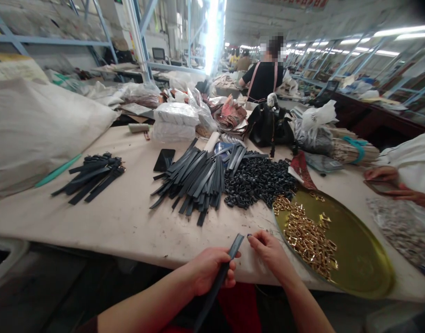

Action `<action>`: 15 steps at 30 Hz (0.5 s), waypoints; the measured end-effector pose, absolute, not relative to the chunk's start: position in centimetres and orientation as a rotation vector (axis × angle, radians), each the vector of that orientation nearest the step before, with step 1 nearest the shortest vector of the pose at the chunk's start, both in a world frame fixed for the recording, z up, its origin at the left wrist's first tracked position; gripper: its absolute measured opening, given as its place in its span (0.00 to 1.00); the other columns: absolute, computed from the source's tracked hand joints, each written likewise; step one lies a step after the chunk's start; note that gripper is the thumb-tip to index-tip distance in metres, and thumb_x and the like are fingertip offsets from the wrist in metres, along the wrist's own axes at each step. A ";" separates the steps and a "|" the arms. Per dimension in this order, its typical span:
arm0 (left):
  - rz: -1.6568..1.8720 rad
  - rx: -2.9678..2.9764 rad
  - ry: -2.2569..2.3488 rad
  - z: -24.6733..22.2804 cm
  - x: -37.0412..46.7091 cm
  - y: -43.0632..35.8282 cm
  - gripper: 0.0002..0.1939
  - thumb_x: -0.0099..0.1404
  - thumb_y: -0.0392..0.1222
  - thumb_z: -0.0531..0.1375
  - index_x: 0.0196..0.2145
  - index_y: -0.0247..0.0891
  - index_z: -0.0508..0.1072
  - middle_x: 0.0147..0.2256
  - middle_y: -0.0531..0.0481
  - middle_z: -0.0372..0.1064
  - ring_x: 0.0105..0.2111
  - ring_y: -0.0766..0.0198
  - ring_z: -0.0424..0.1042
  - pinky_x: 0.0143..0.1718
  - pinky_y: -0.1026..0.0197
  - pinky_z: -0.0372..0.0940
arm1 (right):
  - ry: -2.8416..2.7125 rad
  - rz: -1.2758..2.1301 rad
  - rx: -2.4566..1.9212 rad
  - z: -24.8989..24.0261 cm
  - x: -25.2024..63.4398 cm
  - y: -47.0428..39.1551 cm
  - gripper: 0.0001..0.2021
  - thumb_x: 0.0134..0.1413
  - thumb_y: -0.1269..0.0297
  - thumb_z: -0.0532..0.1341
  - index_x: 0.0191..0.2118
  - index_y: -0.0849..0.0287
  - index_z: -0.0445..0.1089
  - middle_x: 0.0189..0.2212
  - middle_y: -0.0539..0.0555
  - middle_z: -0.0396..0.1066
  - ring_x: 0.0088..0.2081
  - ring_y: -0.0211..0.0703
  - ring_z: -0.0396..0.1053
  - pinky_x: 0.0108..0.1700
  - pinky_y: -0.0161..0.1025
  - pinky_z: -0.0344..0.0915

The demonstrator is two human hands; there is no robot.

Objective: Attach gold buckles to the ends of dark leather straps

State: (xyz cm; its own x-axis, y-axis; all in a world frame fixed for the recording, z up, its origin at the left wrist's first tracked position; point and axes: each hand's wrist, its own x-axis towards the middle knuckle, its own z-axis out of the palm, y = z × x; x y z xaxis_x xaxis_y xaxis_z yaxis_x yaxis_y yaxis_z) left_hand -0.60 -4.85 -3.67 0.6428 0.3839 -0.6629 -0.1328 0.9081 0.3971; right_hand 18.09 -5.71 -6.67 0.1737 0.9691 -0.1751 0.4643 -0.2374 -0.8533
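Observation:
My left hand [212, 270] is closed round a dark strap [236, 245], whose flat end points up and away while its tail hangs down past the table's front edge. Just right of that end, my right hand [268, 252] pinches a small dark piece [249, 236] that looks like a strap loop; the fingers partly cover it. The two hands are apart. Beyond them lies a fanned heap of dark straps [195, 180], with a pile of small black loops [257, 180] beside it. Gold-coloured buckles [309, 240] lie on a round golden tray [365, 249] right of my right hand.
A smaller bunch of straps [90, 175] lies at the left, near a large white sack [42, 129]. A phone [164, 160], plastic-wrapped packs [176, 120] and a black bag [271, 125] stand farther back. At right, another person's hands [396, 182] hold a phone.

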 end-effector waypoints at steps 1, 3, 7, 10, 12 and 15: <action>0.290 0.363 0.836 -3.7 -0.6 -4.7 0.18 0.50 0.28 0.49 0.40 0.33 0.64 0.21 0.55 0.58 0.16 0.73 0.58 0.23 0.67 0.61 | -1.221 1.085 -1.739 -6.7 17.9 -6.1 0.13 0.47 0.55 0.57 0.23 0.59 0.63 0.18 0.46 0.62 0.23 0.36 0.59 0.27 0.34 0.56; 0.268 0.487 0.856 -3.5 -0.6 -4.5 0.18 0.51 0.30 0.49 0.40 0.35 0.65 0.22 0.55 0.59 0.16 0.71 0.59 0.24 0.64 0.61 | -0.915 1.236 -1.601 -6.7 17.4 -6.8 0.13 0.45 0.54 0.61 0.24 0.60 0.64 0.19 0.46 0.64 0.24 0.35 0.60 0.29 0.33 0.58; 0.360 1.084 0.911 -2.8 -0.9 -4.4 0.10 0.57 0.37 0.51 0.35 0.38 0.70 0.23 0.52 0.63 0.23 0.65 0.62 0.29 0.63 0.59 | -0.383 1.353 -1.365 -6.2 15.9 -7.7 0.15 0.36 0.58 0.68 0.31 0.57 0.66 0.24 0.45 0.67 0.23 0.31 0.62 0.28 0.31 0.62; 0.501 1.491 0.965 -2.7 -1.2 -4.3 0.11 0.60 0.45 0.52 0.34 0.40 0.73 0.29 0.48 0.66 0.31 0.60 0.63 0.37 0.63 0.57 | -0.210 1.399 -1.255 -5.6 15.0 -8.2 0.19 0.35 0.61 0.68 0.38 0.56 0.67 0.25 0.45 0.68 0.23 0.31 0.65 0.27 0.30 0.66; 0.459 1.642 1.028 -2.9 -1.3 -4.3 0.14 0.62 0.46 0.51 0.38 0.41 0.72 0.31 0.47 0.66 0.33 0.59 0.63 0.38 0.62 0.56 | -0.146 1.407 -1.219 -5.5 14.7 -8.6 0.18 0.36 0.63 0.68 0.38 0.57 0.68 0.26 0.45 0.68 0.23 0.30 0.66 0.28 0.28 0.68; 0.296 1.845 1.113 -3.1 -1.3 -4.2 0.16 0.62 0.44 0.48 0.45 0.42 0.69 0.35 0.47 0.65 0.36 0.59 0.64 0.39 0.61 0.57 | -0.075 1.406 -1.188 -5.7 14.5 -9.1 0.17 0.36 0.65 0.69 0.36 0.57 0.68 0.27 0.44 0.70 0.25 0.28 0.68 0.30 0.25 0.68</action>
State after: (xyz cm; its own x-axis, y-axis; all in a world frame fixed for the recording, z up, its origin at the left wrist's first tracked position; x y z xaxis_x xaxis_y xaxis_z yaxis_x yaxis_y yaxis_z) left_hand -1.29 -4.20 -3.13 0.5605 0.7927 -0.2397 0.5685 -0.1578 0.8074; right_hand 14.54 -9.06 -5.75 0.2594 0.7685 -0.5849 -0.7018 -0.2661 -0.6608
